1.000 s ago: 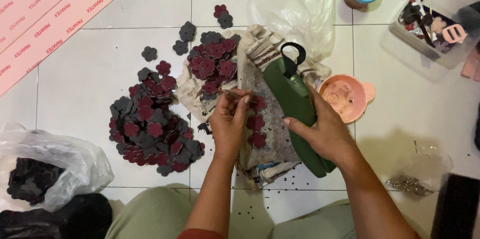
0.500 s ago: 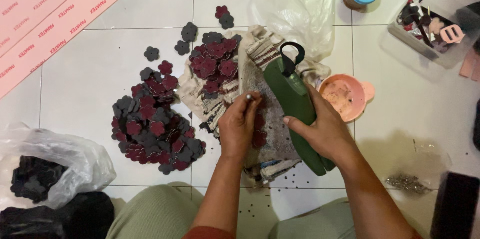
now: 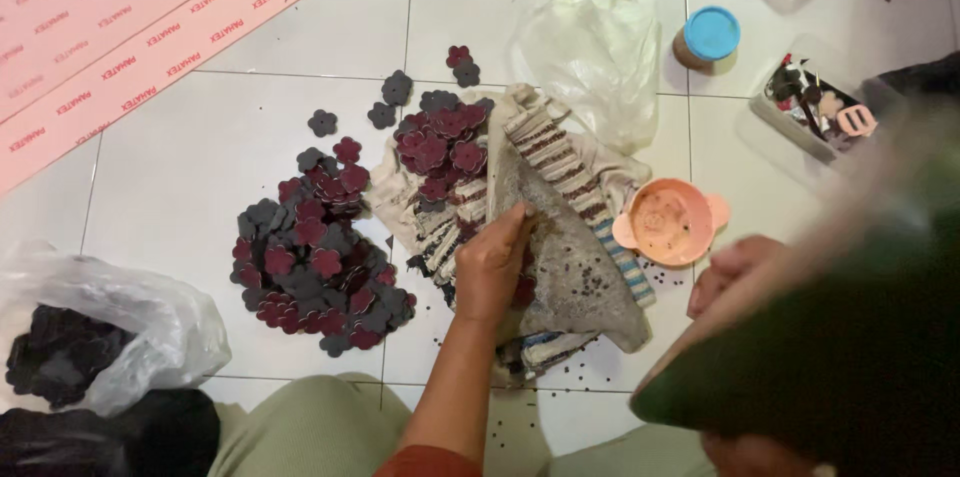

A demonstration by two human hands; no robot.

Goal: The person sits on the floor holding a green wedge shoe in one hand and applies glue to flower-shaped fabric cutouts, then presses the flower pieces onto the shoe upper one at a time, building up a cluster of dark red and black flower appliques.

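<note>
- The dark green punch tool (image 3: 830,357) has lifted off the grey pad (image 3: 575,277); it now looms blurred at lower right, clasped in the right hand (image 3: 735,272).
- The left hand (image 3: 492,267) (fingers curled together) now presses the flower cutouts (image 3: 520,282) at the pad's left edge, mid-frame.
- The loose cutout pile (image 3: 315,262) lies left, as before.

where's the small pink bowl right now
In the head view the pink bowl sits on the white tiled floor right of centre, just right of the striped cloth, below the blue-lidded jar and above the right hand.

Left hand (image 3: 492,272) on the grey pad (image 3: 570,257) — right hand (image 3: 735,272) gripping a blurred dark-green tool (image 3: 830,357).
</note>
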